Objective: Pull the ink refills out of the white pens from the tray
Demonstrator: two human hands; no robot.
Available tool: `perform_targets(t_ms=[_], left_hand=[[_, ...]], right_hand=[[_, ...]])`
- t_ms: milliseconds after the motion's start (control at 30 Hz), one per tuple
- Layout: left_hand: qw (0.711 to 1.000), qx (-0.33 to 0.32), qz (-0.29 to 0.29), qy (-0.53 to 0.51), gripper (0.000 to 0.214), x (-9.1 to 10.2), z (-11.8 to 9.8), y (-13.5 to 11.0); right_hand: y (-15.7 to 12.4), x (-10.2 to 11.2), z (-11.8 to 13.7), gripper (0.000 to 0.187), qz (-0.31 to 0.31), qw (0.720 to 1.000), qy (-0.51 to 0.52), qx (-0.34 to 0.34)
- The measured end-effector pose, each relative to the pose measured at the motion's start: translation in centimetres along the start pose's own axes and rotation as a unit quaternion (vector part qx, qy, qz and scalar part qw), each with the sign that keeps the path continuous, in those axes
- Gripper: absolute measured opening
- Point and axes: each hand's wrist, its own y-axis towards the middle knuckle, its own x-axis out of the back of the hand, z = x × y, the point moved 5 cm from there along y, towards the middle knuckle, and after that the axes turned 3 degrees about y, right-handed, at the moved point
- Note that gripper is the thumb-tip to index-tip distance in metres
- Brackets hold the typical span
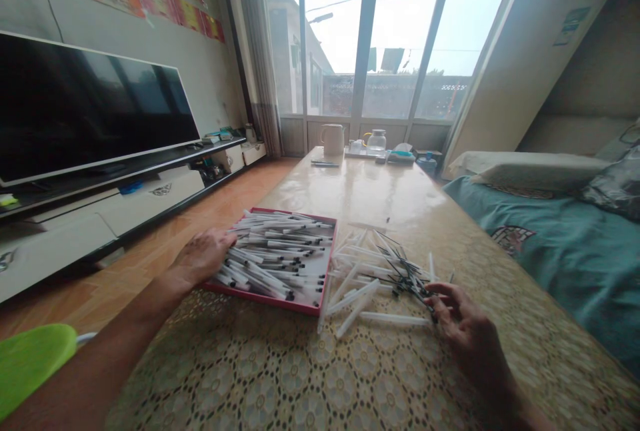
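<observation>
My left hand (204,256) rests at the left edge of a shallow red box (270,303), its fingers curled in by the ends of the pens. What they grip, if anything, is hidden. Several white pens with black tips (280,244) fill the box in loose layers. To the right of the box, white pen barrels (357,297) lie scattered on the table. Thin black pen refills (407,271) are heaped at the right side of the barrels. At this heap, my right hand (463,317) pinches a black refill between thumb and fingers.
A long table (295,364) with a patterned cover runs toward the window. At its far end stand a pale jug (333,140), a glass pitcher (377,142) and a tissue pack (401,154). A green seat (35,361) is low at left; a bed (550,237) lies right.
</observation>
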Motion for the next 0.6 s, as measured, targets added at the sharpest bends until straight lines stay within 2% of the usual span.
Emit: perform_targets(t_ms=[233, 433, 600], left_hand=[[0.997, -0.046, -0.011, 0.060, 0.021, 0.3, -0.8, -0.1], [0.997, -0.036, 0.024, 0.058, 0.025, -0.8, -0.7, 0.3], [0.998, -0.039, 0.029, 0.032, 0.026, -1.1, -0.9, -0.1]], right_hand=[[-0.2, 0.2, 1.1, 0.023, -0.005, 0.999, -0.025, 0.039], [-0.3, 0.4, 1.0, 0.024, -0.008, 0.999, -0.009, 0.033], [-0.4, 0.5, 1.0, 0.024, -0.010, 0.999, -0.007, 0.033]])
